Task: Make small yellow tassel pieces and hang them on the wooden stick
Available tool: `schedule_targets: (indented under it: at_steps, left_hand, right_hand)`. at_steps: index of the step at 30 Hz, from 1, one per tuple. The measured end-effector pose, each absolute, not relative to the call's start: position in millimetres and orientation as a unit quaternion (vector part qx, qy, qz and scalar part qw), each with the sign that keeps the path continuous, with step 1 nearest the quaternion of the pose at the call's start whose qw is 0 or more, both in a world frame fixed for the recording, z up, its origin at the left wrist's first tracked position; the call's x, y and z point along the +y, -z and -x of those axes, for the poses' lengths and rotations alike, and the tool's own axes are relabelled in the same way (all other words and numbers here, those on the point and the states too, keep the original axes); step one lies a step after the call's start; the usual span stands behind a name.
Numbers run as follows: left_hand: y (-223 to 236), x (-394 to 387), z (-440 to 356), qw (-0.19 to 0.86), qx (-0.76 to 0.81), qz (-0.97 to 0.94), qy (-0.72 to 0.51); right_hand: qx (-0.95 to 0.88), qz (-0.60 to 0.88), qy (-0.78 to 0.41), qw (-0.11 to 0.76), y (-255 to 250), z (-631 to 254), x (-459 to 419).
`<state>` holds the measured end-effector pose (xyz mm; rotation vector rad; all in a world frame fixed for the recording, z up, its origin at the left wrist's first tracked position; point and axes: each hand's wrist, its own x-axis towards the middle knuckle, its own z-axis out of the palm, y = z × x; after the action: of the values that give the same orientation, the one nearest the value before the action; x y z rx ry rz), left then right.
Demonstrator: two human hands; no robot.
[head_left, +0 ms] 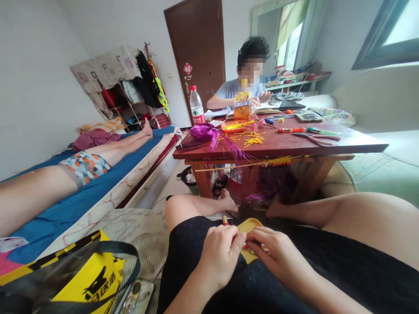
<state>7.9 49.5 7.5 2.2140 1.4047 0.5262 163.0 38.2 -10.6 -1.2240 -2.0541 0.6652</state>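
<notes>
Over the lap (183,248), the left hand (221,250) curls round a tan stick (224,220), tip poking out, and the right hand (276,249) pinches a small pink piece (245,247) above a yellow sheet (250,224). That piece looks light and delicate; a gentle end-grip should suit!

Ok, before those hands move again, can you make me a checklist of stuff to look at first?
1. Hands close together: ok. The left hand and right hand almost meet.
2. Small thing between them held well: cannot tell. The hands hide most of it.
3. Yellow piece in view: ok, though the hands partly cover it.
4. Purple threads tidy: not ok. Loose ends hang over the table edge.
5. Bottles upright: ok. The water bottle and orange drink both stand with caps on.
6. Pliers lying on the table: ok.
</notes>
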Motion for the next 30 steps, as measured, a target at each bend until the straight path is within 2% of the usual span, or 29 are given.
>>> schedule_targets:
  at_steps: [4, 10, 19, 23, 30]
  left_hand:
    - [-0.8, 45.8, -13.5, 0.210, 0.499, -0.816, -0.201]
    - [9.3, 43.1, -16.3, 0.164, 0.470, -0.818, -0.288]
    - [11.0, 44.7, -8.5, 0.109, 0.418, -0.853, -0.293]
    - [9.5, 44.8, -7.3, 0.098, 0.407, -0.862, -0.285]
    - [3.8, 46.1, -6.5, 0.076, 0.398, -0.869, -0.284]
  right_hand:
    - [-0.765, 0.481, -0.292, 0.315, 11.3, -160.1, 39.0]
    - [-0.730, 0.491, -0.348, 0.325, 8.6, -158.9, 40.1]
    - [-0.717, 0.521, -0.358, 0.294, 2.9, -155.0, 40.1]
    - [-0.708, 0.517, -0.376, 0.301, 5.1, -154.5, 40.4]
    - [-0.716, 0.523, -0.337, 0.315, 8.5, -152.7, 41.9]
